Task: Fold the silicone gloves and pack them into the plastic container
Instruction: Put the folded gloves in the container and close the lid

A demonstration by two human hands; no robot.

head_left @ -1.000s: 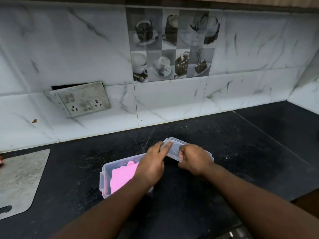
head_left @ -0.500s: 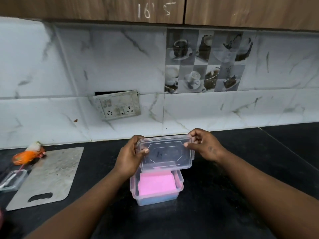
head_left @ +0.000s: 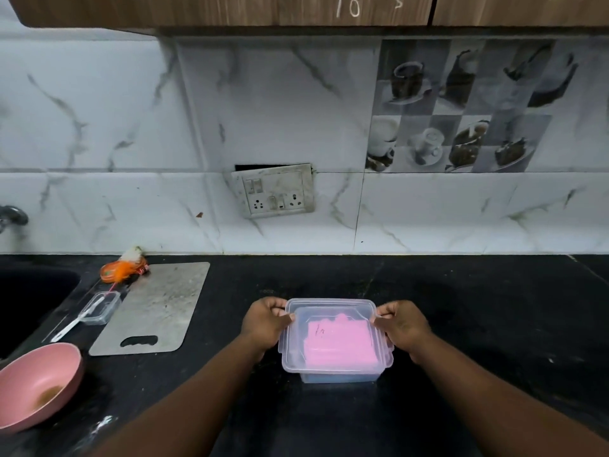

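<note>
Plastic, clear and slightly cloudy, is what I hold: my left hand (head_left: 263,324) and right hand (head_left: 403,326) each grip a short end of the lid (head_left: 329,308), fingers curled round its far corners and thumbs on its top. The lid lies flat over the plastic container (head_left: 339,376); I cannot tell whether it is pressed home. A small dark scribble marks the lid near my left thumb.

Through the lid I see the silicone gloves (head_left: 341,346), pink, folded into a neat rectangular stack that fills most of the box. A bluish band shows through the front wall below the pink. The stack lies between my two hands, directly under the lid, and the container stands on the black countertop (head_left: 478,308) just in front of me.

To my left a grey speckled cutting board (head_left: 155,308) lies flat, with a small clear tub (head_left: 100,306) holding a white utensil at its edge and an orange object (head_left: 122,270) behind it. A pink bowl (head_left: 36,387) with a brown smear sits nearer me beside the dark sink (head_left: 29,301). White marbled wall tiles (head_left: 99,127) rise behind, bearing a crooked, grimy socket plate (head_left: 275,191) and a panel of cup pictures (head_left: 461,117), under wooden cabinets (head_left: 230,8).
</note>
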